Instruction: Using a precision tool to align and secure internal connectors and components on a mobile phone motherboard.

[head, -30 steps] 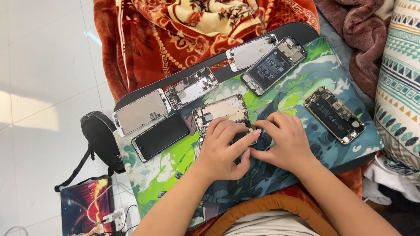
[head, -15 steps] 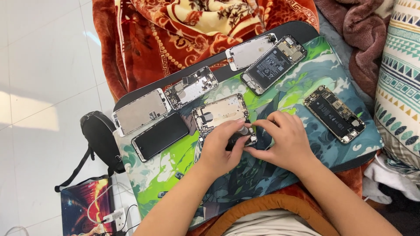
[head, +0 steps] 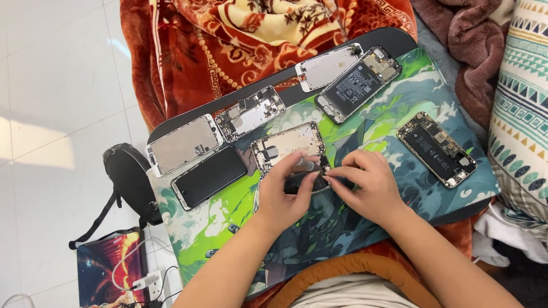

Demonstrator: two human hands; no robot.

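Note:
My left hand [head: 282,197] grips a small grey screwdriver [head: 304,165], its tip pointing right toward a small black part [head: 325,167]. My right hand [head: 371,188] pinches that part with thumb and forefinger from the right. Under both hands lies a dark phone piece [head: 302,184], mostly hidden by my fingers. Just beyond my fingers sits an open gold-coloured phone shell [head: 288,144], on the green and blue patterned mat [head: 217,222].
Spread on the mat are a black screen panel [head: 208,177], a white screen panel [head: 182,144], an open chassis [head: 249,113], another white panel [head: 328,67] and two opened phones [head: 358,84] [head: 436,149]. A black bag [head: 128,177] lies left on the floor, a patterned pillow [head: 522,114] right.
My hands have drawn slightly apart and toward me, uncovering more of the gold shell. The screwdriver in my left hand now shows.

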